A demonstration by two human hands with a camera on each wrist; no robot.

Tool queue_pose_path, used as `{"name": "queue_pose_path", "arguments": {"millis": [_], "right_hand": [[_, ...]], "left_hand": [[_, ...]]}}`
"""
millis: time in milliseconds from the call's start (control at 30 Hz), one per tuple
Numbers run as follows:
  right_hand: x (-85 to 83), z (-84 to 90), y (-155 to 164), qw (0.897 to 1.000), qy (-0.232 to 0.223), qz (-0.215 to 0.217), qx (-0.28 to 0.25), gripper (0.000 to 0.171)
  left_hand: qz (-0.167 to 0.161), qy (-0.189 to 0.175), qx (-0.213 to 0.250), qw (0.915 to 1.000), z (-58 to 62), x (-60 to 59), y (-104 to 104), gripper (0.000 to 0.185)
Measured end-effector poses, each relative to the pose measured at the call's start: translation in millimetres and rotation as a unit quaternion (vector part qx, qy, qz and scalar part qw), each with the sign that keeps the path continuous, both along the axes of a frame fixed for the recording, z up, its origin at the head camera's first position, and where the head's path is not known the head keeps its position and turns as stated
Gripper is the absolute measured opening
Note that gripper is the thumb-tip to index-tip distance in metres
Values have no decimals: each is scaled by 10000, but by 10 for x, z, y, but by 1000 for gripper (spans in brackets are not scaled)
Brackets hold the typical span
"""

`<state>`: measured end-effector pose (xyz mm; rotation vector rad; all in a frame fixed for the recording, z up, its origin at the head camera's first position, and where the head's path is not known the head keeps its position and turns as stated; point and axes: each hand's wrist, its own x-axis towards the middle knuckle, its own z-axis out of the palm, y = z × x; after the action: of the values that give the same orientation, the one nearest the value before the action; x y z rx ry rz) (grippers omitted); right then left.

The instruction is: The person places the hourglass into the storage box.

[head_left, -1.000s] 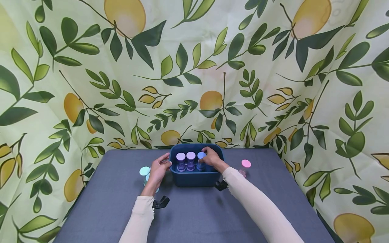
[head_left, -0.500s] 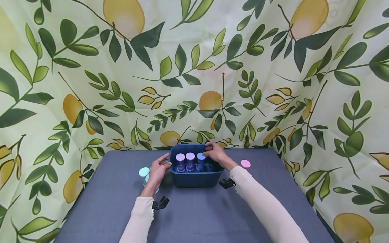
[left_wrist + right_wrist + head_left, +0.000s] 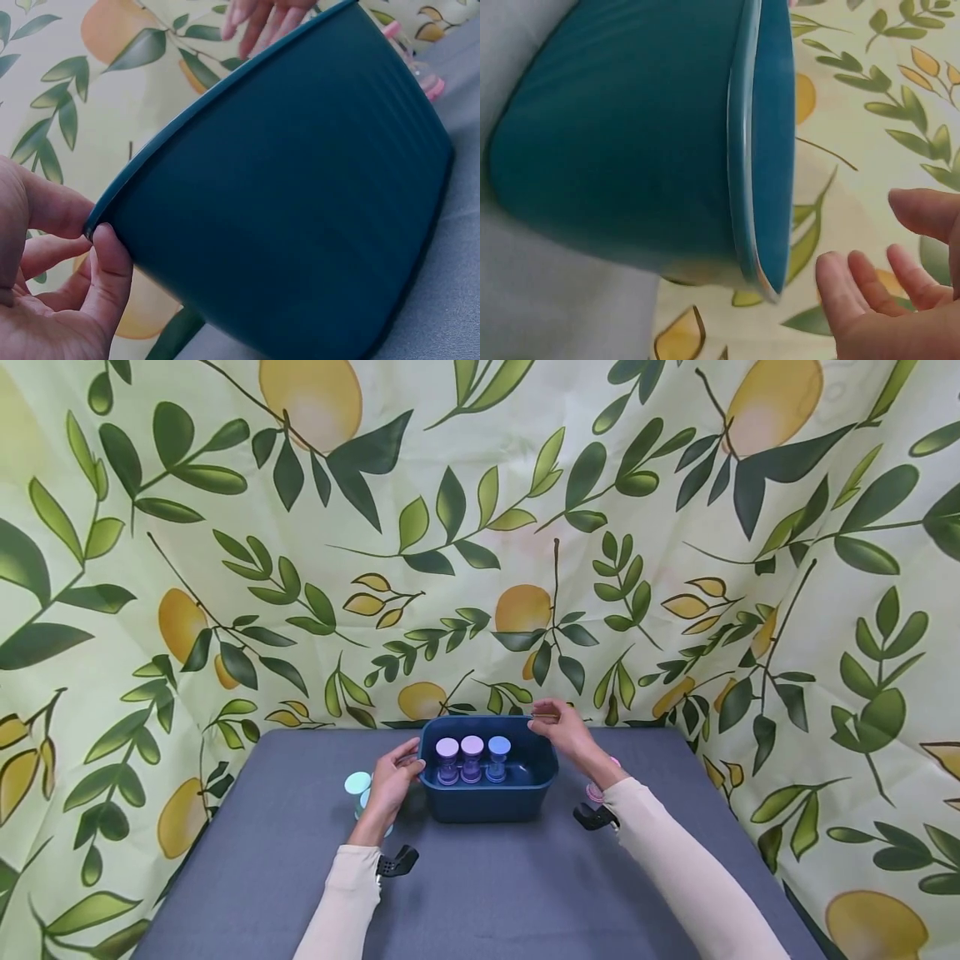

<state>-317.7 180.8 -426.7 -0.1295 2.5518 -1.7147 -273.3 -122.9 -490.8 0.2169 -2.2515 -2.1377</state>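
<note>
A dark blue bin [image 3: 487, 806] stands on the table, with two purple-topped sand timers [image 3: 447, 762] and a blue-topped sand timer [image 3: 498, 760] upright in a row inside. My left hand [image 3: 390, 783] pinches the bin's left rim between thumb and forefinger, as the left wrist view shows at the bin wall [image 3: 277, 187]. Above the bin's right end hovers my right hand [image 3: 564, 732], its fingers relaxed and nothing in them. In the right wrist view, these fingers [image 3: 840, 292] are apart from the rim.
Left of the bin, partly behind my left hand, are mint-green sand timers [image 3: 357, 783]. A pink sand timer [image 3: 595, 792] stands to the right, mostly covered by my right wrist. Lemon-print cloth [image 3: 450, 568] hangs behind the grey table [image 3: 480, 893].
My right hand has let go of the blue sand timer, risen from the bin and moved right, now covering much of the pink timer. My left hand has stayed at the rim.
</note>
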Motion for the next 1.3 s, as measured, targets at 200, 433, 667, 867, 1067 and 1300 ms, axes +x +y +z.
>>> {"name": "queue_pose_path", "arguments": {"millis": [200,433,667,867,1067,1300], "right_hand": [[136,29,211,9988,403,-267,119,43],[335,-62,447,9944,804,-578,376,41],[440,-155,668,9897,959,-904,561,41],[535,-256,808,9779,1369,-1225,999,37],[618,-400,933,9700,1565,-1401,1227,35],[668,-571,1051,9689,1493,-1517,1259,43]], "left_hand": [[-22,-6,-33,10000,11,-14,16,48],[-24,-28,-38,10000,16,-7,20,48],[6,-48,-17,10000,18,1,8,48],[26,-15,25,10000,-11,-10,12,48],[31,-25,-10,10000,-24,-9,8,48],[4,-50,-52,10000,-10,0,7,49]]}}
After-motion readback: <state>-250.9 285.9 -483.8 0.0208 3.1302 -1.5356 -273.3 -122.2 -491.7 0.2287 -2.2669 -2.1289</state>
